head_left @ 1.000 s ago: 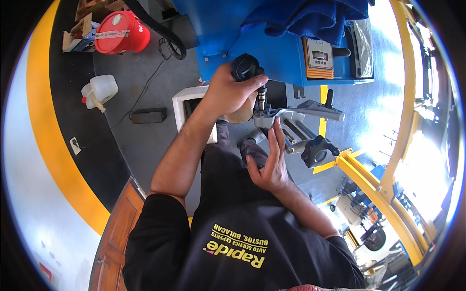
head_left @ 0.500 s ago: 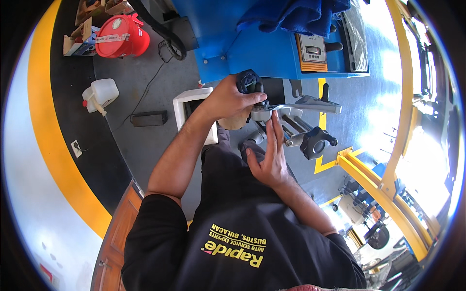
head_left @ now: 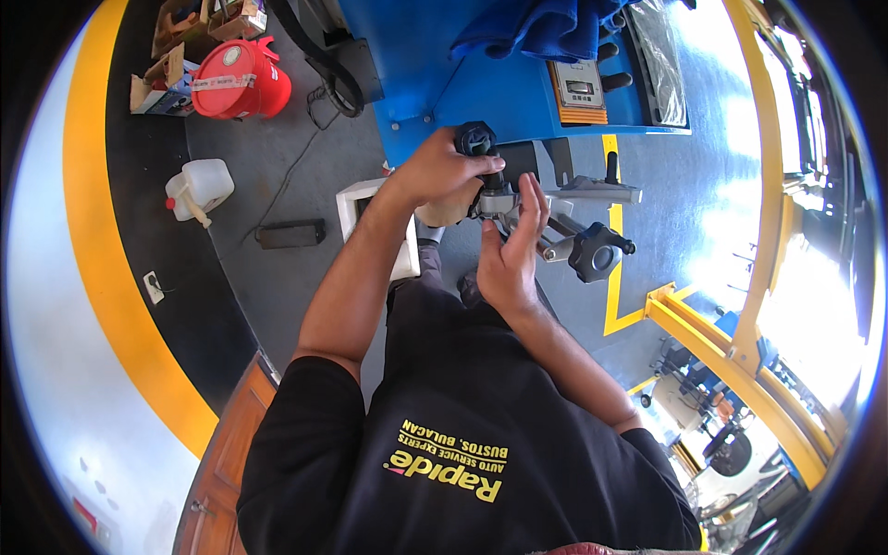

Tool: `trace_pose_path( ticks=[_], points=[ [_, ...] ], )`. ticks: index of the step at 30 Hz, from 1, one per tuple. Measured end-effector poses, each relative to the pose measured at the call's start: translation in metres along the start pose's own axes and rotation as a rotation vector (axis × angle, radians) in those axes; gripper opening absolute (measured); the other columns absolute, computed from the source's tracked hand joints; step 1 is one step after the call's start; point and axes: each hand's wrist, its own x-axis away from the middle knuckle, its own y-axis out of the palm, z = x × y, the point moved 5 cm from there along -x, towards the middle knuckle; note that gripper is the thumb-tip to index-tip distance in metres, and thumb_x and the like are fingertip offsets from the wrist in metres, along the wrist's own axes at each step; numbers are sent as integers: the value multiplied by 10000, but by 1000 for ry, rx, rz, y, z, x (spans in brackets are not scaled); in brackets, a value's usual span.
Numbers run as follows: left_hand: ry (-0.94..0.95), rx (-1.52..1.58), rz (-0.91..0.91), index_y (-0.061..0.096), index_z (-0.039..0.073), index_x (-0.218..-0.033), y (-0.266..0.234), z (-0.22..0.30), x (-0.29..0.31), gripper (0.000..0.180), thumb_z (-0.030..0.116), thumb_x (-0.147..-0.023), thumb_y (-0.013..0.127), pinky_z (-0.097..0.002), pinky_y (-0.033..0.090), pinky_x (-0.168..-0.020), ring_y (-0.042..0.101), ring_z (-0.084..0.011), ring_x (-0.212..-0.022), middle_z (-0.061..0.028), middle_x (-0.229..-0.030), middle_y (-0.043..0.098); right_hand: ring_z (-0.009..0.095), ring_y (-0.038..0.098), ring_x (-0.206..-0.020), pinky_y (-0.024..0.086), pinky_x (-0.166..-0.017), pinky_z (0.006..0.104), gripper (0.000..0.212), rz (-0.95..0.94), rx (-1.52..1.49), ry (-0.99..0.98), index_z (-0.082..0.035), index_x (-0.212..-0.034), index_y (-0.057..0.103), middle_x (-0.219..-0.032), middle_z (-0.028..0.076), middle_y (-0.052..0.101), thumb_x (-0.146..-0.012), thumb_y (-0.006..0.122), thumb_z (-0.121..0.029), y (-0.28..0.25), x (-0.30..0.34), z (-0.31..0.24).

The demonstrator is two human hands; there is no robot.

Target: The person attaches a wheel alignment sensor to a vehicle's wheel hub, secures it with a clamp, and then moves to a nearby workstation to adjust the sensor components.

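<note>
My left hand [head_left: 442, 174] is closed around a dark, bunched cloth [head_left: 476, 139], its thumb lying over a short black post on a grey metal bracket. That bracket [head_left: 592, 192] has a long arm reaching right, silver rods below and a black lobed knob [head_left: 595, 252] at its right side. My right hand [head_left: 511, 264] is open, fingers stretched upward in front of the bracket. Its fingers overlap the metal; whether they press on it I cannot tell. A tan rounded piece [head_left: 446, 209] shows just below my left hand, partly hidden.
Ahead stands a blue machine [head_left: 416, 83] with a blue cloth [head_left: 536, 28] on top. A white open box [head_left: 404, 259] is beside my left forearm. Farther left are a red bucket [head_left: 242, 81], a white jug [head_left: 201, 188] and a black block [head_left: 290, 234]. Yellow posts [head_left: 721, 361] rise right.
My right hand has moved upward, its fingers now crossing in front of the bracket. The bracket's arm and knob have shifted slightly left. My left hand keeps its hold on the cloth.
</note>
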Motion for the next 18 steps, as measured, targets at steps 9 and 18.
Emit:
trace_pose_path(
  ticks=[9,18],
  points=[
    [-25,12,24,745,24,-1042,3,8,8,269,191,-880,880,-328,535,-827,668,-141,-884,-26,-944,745,299,648,-1249,551,-1009,432,564,-154,-586,629,-8,-1590,292,-1403,221,598,-1109,539,-165,1,51,4],
    [-62,-98,79,752,25,-956,0,2,3,319,290,-863,904,-340,528,-753,662,-170,-819,-48,-885,738,182,705,-805,559,-733,329,249,13,-741,675,-77,-1150,519,-936,103,712,-1177,445,-313,40,23,60]
  ],
)
